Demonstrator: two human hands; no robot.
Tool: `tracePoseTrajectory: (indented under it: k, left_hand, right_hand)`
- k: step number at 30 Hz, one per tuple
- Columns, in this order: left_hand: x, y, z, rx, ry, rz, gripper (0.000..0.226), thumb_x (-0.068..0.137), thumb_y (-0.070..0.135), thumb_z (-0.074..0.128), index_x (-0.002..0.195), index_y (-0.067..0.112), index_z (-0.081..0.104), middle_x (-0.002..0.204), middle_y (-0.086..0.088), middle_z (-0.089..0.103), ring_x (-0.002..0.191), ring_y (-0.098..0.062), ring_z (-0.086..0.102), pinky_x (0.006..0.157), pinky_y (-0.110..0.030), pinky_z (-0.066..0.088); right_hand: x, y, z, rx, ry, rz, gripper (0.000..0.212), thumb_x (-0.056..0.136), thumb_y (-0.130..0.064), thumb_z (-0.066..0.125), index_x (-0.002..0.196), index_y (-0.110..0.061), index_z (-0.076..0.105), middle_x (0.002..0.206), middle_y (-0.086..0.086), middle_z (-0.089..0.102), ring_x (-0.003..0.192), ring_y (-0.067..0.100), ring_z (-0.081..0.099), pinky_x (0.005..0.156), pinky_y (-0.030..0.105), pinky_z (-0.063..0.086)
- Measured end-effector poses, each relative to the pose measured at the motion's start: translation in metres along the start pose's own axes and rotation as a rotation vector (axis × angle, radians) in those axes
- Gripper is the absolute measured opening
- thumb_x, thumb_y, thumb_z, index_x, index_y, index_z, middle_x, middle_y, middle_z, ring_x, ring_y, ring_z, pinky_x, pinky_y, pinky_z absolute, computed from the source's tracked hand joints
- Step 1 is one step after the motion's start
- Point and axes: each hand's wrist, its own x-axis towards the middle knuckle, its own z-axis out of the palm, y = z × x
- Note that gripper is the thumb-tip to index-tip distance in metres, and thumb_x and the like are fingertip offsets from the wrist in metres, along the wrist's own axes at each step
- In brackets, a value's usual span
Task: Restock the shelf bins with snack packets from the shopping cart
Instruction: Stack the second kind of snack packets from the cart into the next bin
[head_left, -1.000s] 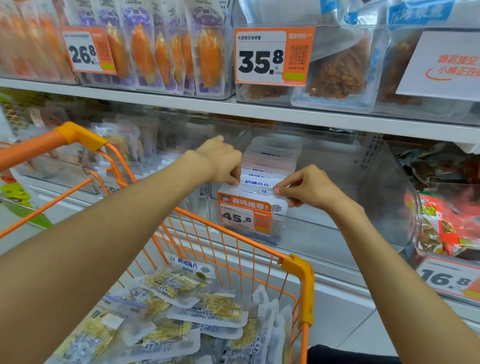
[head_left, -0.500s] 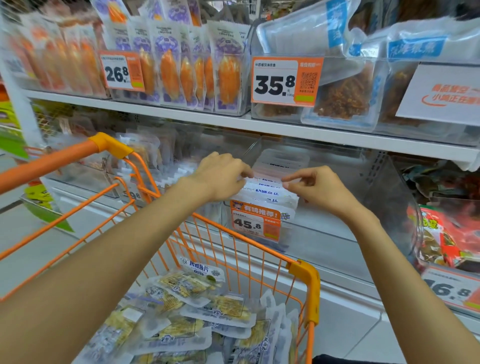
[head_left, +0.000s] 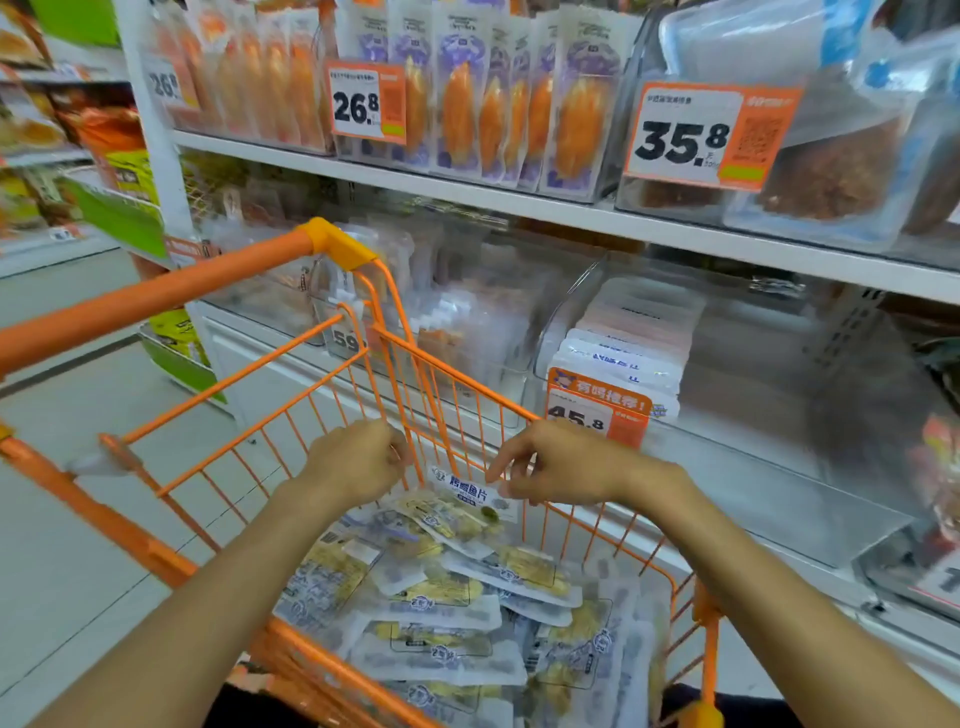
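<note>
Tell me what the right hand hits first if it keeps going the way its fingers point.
Probably the top snack packet in the cart: the right hand points left and down at its label, though depth is unclear.

A single wide-angle view from the person's head looks forward and down — over both forearms into the orange shopping cart (head_left: 332, 343) close below, with its snack packets (head_left: 447, 613) at the bottom of the picture. Straight ahead and near stand the shelf bins (head_left: 737, 374), seen slightly from above; the upper shelf (head_left: 467, 192) runs slanted across the top, its lines bent by the lens.
</note>
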Motion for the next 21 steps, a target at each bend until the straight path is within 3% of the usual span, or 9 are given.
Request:
tracePoseTrajectory:
  k: [3,7,9,12,14,16,17,19,21]
  left_hand:
    - [0.005,-0.012,0.006,0.011,-0.138,-0.027,0.023,0.101,0.026,0.046,0.117,0.029,0.062,0.126,0.001,0.060,0.107,-0.023,0.061,0.089,-0.042,0.049]
    - [0.009,-0.012,0.009,0.139,-0.356,-0.050,0.042,0.102,0.007,0.034,0.135,0.029,0.049,0.152,-0.004,0.035,0.134,-0.027,0.041,0.101,-0.043,0.041]
    - [0.005,-0.008,0.008,0.182,-0.488,-0.046,0.045,0.101,0.007,0.037,0.143,0.022,0.040,0.155,-0.004,0.029,0.138,-0.027,0.035,0.104,-0.040,0.038]
    - [-0.003,-0.001,0.004,0.178,-0.575,0.002,0.048,0.101,0.010,0.042,0.148,0.018,0.034,0.156,-0.008,0.026,0.137,-0.029,0.036,0.100,-0.038,0.040]
    - [-0.005,0.001,0.003,0.160,-0.565,0.012,0.048,0.100,0.009,0.045,0.145,0.022,0.037,0.155,-0.007,0.027,0.128,-0.029,0.046,0.093,-0.038,0.044]
    - [-0.006,0.002,0.003,0.131,-0.553,0.007,0.047,0.098,0.007,0.048,0.142,0.021,0.043,0.149,-0.010,0.037,0.109,-0.030,0.057,0.081,-0.039,0.045]
    - [-0.006,0.002,0.003,0.129,-0.549,0.003,0.046,0.097,0.009,0.051,0.142,0.020,0.044,0.145,-0.011,0.043,0.108,-0.030,0.058,0.081,-0.039,0.045]
    - [-0.007,0.004,0.002,0.173,-0.528,0.011,0.047,0.095,0.018,0.058,0.140,0.021,0.047,0.135,-0.008,0.054,0.113,-0.028,0.057,0.082,-0.036,0.047]
    - [-0.009,0.006,0.000,0.255,-0.471,0.051,0.047,0.091,0.027,0.063,0.136,0.025,0.052,0.128,-0.005,0.057,0.113,-0.025,0.055,0.078,-0.033,0.045]
  right_hand:
    - [0.014,-0.014,0.032,-0.317,-0.088,0.090,0.035,0.099,-0.034,0.047,0.124,-0.013,0.058,0.117,0.010,0.062,0.104,0.026,0.059,0.085,0.035,0.049]
    - [0.028,-0.021,0.067,-0.348,-0.246,0.167,0.046,0.101,-0.040,0.036,0.130,-0.006,0.046,0.119,0.015,0.058,0.105,0.033,0.057,0.081,0.039,0.046]
    - [0.031,-0.014,0.072,-0.301,-0.306,0.160,0.048,0.101,-0.039,0.035,0.129,-0.004,0.050,0.123,0.017,0.057,0.110,0.035,0.055,0.085,0.042,0.047]
    - [0.033,-0.009,0.074,-0.224,-0.320,0.078,0.041,0.100,-0.028,0.041,0.136,-0.011,0.051,0.131,0.014,0.057,0.118,0.033,0.053,0.094,0.042,0.048]
    - [0.032,-0.014,0.075,-0.118,-0.370,0.070,0.055,0.097,-0.043,0.046,0.140,-0.010,0.045,0.134,0.013,0.055,0.119,0.032,0.054,0.097,0.043,0.047]
    - [0.030,-0.022,0.075,-0.094,-0.436,0.092,0.077,0.089,-0.060,0.051,0.146,-0.011,0.034,0.121,0.009,0.061,0.104,0.025,0.060,0.088,0.038,0.050]
    - [0.029,-0.025,0.076,-0.120,-0.433,0.084,0.081,0.087,-0.061,0.053,0.147,-0.012,0.032,0.112,0.007,0.063,0.097,0.022,0.060,0.082,0.035,0.050]
    - [0.029,-0.024,0.072,-0.138,-0.351,0.048,0.066,0.089,-0.054,0.056,0.141,-0.015,0.045,0.119,0.005,0.064,0.104,0.022,0.060,0.088,0.036,0.051]
    - [0.031,-0.017,0.065,-0.056,-0.249,-0.001,0.030,0.096,-0.038,0.053,0.113,-0.018,0.067,0.109,0.001,0.069,0.096,0.019,0.063,0.086,0.035,0.051]
